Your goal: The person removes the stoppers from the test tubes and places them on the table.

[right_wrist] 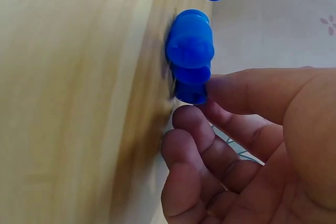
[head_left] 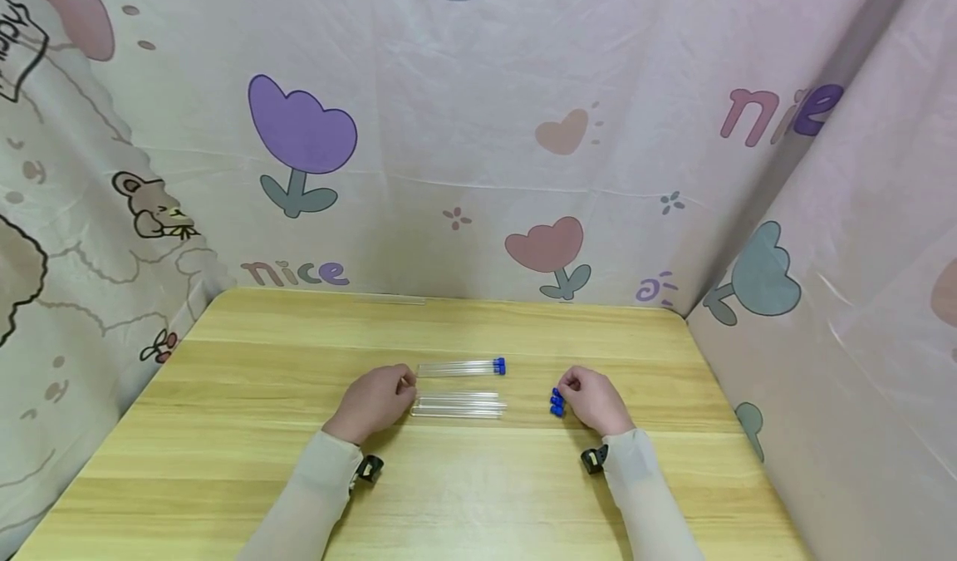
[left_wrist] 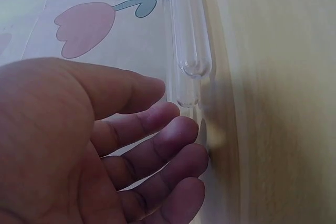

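Clear test tubes lie side by side on the table, their rounded ends toward my left hand. That hand's thumb and fingers are apart, bent loosely beside the tube ends, with nothing between them. Behind lie tubes with blue caps fitted, parallel to the uncapped ones. Over on the right, loose blue caps sit in a short row. My right hand is beside them, its thumb and index tips at the farthest cap. Its other fingers curl loosely; no cap is seen lifted.
The wooden table meets a printed curtain at the back and both sides. A thin clear strip lies along the table's back edge. A black wrist camera is on the left wrist, another on the right.
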`<action>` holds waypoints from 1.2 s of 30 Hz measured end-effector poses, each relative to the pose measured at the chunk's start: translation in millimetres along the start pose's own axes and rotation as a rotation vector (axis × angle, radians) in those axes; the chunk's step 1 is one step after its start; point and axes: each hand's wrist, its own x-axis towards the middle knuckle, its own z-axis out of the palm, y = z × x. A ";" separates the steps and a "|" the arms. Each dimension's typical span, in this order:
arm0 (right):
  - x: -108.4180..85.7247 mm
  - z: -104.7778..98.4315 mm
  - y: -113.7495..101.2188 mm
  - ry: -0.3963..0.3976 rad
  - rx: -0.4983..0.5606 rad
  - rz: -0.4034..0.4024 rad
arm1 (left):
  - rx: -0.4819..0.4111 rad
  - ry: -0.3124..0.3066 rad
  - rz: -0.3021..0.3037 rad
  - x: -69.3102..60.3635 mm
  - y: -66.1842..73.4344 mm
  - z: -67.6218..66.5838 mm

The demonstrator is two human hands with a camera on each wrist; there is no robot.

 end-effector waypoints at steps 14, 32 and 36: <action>-1.7 -7.2 -8.8 0.041 0.031 -0.027 | 0.008 0.026 -0.005 -1.2 6.0 -8.4; -41.2 -37.8 -73.1 0.164 0.103 -0.222 | 0.014 0.262 0.163 -14.7 44.1 -36.2; -43.5 -37.8 -75.7 0.164 0.102 -0.247 | 0.070 0.239 0.187 -11.2 40.1 -31.5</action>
